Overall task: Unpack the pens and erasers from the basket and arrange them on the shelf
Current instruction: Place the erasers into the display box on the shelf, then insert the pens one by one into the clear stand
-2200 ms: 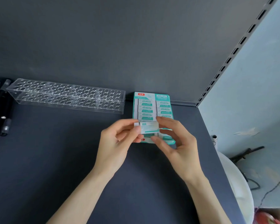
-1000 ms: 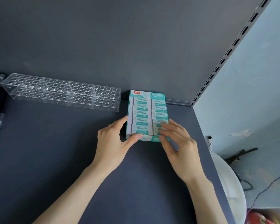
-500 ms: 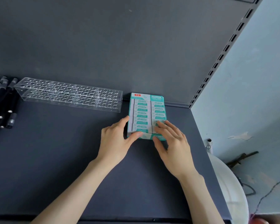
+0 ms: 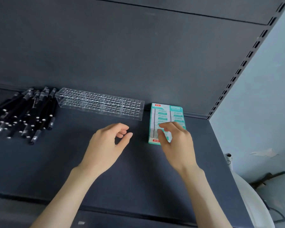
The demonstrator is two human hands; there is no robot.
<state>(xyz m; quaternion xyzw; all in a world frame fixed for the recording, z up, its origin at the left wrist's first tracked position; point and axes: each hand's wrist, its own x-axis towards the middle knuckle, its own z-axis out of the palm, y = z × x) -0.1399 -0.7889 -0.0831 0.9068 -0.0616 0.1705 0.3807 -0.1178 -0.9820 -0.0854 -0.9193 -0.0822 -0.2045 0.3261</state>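
One eraser box (image 4: 162,115) flat, long axis toward back wall (image 4: 138,55).

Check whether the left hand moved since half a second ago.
Yes. The left hand has let go of the eraser box and shifted left, toward the rack's right end.

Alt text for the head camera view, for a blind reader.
A person's right hand is at the near end of a teal box of erasers on a shelf; the left hand hangs loosely curled beside it, holding nothing. Behind stands an empty clear pen rack, black pens piled to its left.
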